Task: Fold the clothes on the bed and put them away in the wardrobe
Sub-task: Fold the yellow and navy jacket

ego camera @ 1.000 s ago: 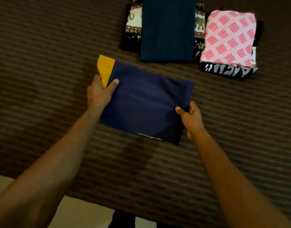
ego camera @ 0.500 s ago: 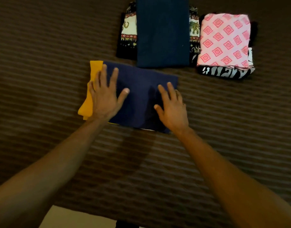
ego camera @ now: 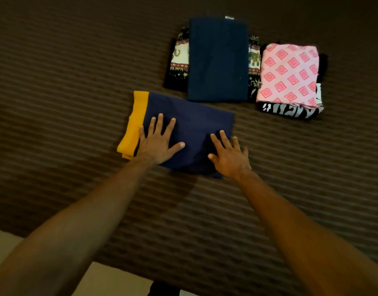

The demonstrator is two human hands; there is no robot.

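A folded navy garment with a yellow band along its left edge lies flat on the brown striped bed. My left hand presses on its left part with fingers spread straight. My right hand lies flat on its lower right corner, fingers also straight. Behind it sits a folded dark blue garment on top of an elephant-print cloth. To the right, a pink diamond-patterned piece tops a black-and-white printed one.
The bed's near edge runs across the bottom of the view, with pale floor below it. Bare bedspread stretches to the left and right of the garments.
A second ago both hands gripped the navy garment's side edges, lifted. They laid it down on the bed and now press flat on it; the right hand has slid toward the garment's right edge.
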